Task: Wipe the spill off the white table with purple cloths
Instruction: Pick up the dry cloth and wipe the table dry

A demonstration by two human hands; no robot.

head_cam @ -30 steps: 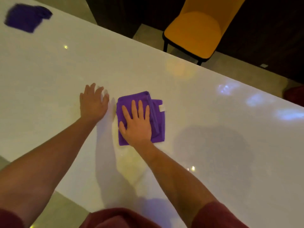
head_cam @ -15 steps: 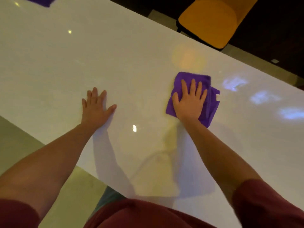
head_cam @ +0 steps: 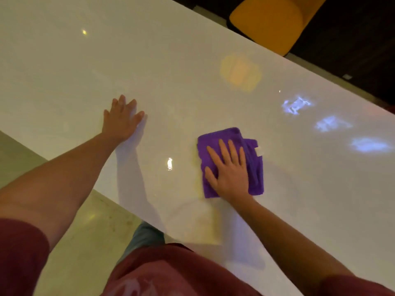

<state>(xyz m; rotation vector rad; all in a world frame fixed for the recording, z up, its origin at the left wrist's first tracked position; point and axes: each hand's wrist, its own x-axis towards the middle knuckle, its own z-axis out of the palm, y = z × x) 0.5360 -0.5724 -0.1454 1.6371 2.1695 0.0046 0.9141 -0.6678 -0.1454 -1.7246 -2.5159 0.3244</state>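
Observation:
A folded purple cloth with a small white tag lies on the glossy white table, near its front edge. My right hand presses flat on the cloth, fingers straight and spread. My left hand rests flat on the bare tabletop to the left, palm down, well apart from the cloth. Faint curved wet streaks show on the table in front of and to the right of the cloth.
An orange chair stands beyond the table's far edge at the upper right. The table's near edge runs diagonally from the left to the bottom middle, with pale floor below it. Bluish light reflections sit on the table at the right.
My right hand slid the cloth far out toward the far edge, then pulled it back nearer the front edge. The left hand stayed planted on the table.

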